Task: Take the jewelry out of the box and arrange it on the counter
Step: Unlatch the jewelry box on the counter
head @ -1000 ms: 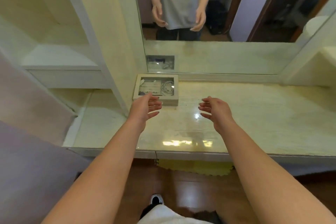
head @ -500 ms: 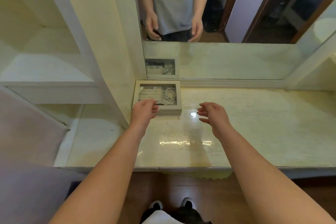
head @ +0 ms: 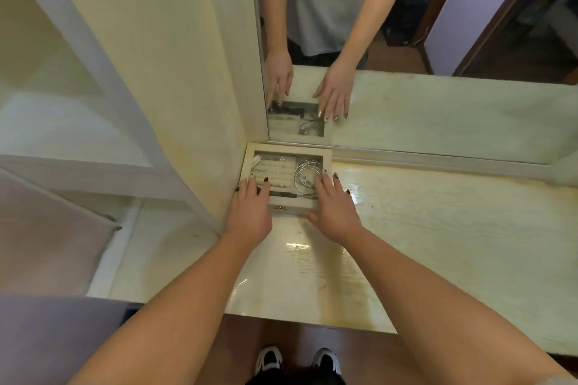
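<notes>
**Jewelry box (head: 283, 151), two hands on top**

Left hand (head: 250, 211) and right hand (head: 335, 211): palms down, fingers straight and unclenched, resting on its near half. Jewelry box: back-left corner of counter (head: 438, 228), against mirror (head: 438, 109). Silver bangles (head: 308, 176) in right compartment.

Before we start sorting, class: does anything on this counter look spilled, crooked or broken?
Nothing stands out. The box sits square in the corner, bangles inside; the left hand and right hand rest on it.

Both hands (head: 250, 212) (head: 336, 212) now seemingly on box (head: 287, 151)
</notes>
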`<state>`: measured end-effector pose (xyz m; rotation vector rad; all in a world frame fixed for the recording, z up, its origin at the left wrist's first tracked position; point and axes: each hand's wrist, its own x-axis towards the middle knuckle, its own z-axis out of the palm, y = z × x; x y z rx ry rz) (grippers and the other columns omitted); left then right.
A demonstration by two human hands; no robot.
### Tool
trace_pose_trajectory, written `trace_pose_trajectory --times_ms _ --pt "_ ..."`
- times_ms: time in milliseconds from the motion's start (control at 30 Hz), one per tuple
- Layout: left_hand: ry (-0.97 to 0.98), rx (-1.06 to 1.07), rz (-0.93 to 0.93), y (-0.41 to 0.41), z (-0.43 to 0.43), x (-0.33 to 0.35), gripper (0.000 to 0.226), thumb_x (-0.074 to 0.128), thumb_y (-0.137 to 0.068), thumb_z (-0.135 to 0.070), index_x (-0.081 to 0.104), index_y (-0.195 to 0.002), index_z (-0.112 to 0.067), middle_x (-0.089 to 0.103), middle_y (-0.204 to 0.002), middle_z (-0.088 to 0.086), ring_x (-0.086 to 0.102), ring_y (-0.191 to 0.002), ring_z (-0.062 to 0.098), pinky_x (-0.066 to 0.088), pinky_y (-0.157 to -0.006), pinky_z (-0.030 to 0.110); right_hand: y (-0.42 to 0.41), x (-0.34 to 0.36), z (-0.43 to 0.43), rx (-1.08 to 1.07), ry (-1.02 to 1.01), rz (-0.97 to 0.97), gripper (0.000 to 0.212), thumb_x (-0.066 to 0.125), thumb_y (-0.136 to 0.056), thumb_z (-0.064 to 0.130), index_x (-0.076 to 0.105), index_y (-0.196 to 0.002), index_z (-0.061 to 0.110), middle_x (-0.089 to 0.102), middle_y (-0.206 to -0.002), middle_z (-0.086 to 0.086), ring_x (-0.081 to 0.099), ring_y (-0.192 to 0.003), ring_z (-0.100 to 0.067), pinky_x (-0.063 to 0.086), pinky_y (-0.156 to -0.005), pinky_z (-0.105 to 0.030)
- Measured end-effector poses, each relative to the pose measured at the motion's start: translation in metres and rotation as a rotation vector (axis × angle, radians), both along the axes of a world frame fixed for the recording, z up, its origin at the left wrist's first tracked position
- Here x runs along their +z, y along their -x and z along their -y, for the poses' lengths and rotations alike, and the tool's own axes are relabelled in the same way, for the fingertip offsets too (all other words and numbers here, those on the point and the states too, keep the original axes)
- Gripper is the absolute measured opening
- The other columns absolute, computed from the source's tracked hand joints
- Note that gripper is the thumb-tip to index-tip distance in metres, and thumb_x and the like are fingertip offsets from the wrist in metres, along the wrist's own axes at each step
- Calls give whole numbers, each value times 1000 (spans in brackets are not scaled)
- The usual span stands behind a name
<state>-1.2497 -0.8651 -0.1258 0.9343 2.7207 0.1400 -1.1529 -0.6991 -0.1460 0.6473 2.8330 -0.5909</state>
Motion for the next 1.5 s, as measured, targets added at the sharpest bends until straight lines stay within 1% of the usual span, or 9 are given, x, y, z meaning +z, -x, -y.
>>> trace_pose_trajectory --times_ms 133,233,400,667,800,1033,1167,1300,1500 --pt "26 -7 -57 1 1 -9 66 44 -91 -10 19 -152 -14 13 -160 15 4 -149 34 12 -119 41 3 -9 -1 17 -75 37 81 46 -94 49 -2 -153 22 -11 -161 3 -14 -147 -23 2 -118 -52" --pt "19 4 -50 0 2 -14 66 43 -92 -11 18 -153 -15 11 -161 15 2 -149 32 9 -120 41 1 -12 -3 28 -125 39 77 43 -96 49 -2 -153 23 -11 -161 5 -15 -147 -22 1 -118 -53" --pt "18 9 -4 2 -2 -15 66 40 -91 -9 17 -153 -14 10 -161 15 -1 -149 32 8 -121 42 1 -10 -3 12 -112 55 74 42 -97 46 -2 -153 25 -11 -161 6 -15 -147 -21 0 -118 -53" --pt "-39 6 35 -25 -16 -14 68 41 -90 -7 18 -153 -14 9 -162 14 -5 -149 32 2 -121 40 -27 -7 -15 -27 -78 58 75 45 -96 45 0 -153 24 -13 -161 6 -11 -148 -21 4 -119 -52" --pt "-56 -18 22 -44 -30 -12 67 43 -89 -7 20 -152 -14 12 -161 15 -3 -149 33 4 -121 41 -48 -8 -25 -65 -75 71 76 44 -95 49 0 -153 25 -13 -160 6 -10 -148 -21 4 -118 -51" --pt "-62 -90 7 -80 -46 -16 69 44 -88 -10 18 -152 -14 12 -161 14 -2 -149 33 6 -121 42 -89 -6 -41 -130 -56 98 75 45 -96 46 -1 -153 26 -15 -160 7 -10 -148 -20 4 -117 -50" --pt "-85 -117 17 -104 -51 -19 71 44 -88 -10 17 -153 -15 9 -161 14 -4 -149 33 3 -120 41 -111 -4 -49 -149 -59 107 74 46 -98 40 -2 -153 27 -15 -160 7 -8 -148 -20 6 -118 -50" --pt "-102 -125 32 -123 -51 -22 72 45 -87 -11 17 -153 -17 6 -162 14 -6 -149 32 1 -120 40 -126 -2 -54 -153 -49 119 73 45 -98 39 -2 -153 27 -14 -160 7 -9 -148 -19 5 -118 -50" --pt "-104 -139 45 -141 -49 -21 72 46 -87 -11 18 -153 -19 6 -162 14 -5 -149 31 3 -120 39 -141 -1 -58 -149 -39 110 73 46 -99 34 -2 -153 26 -13 -160 5 -7 -149 -21 7 -118 -52"
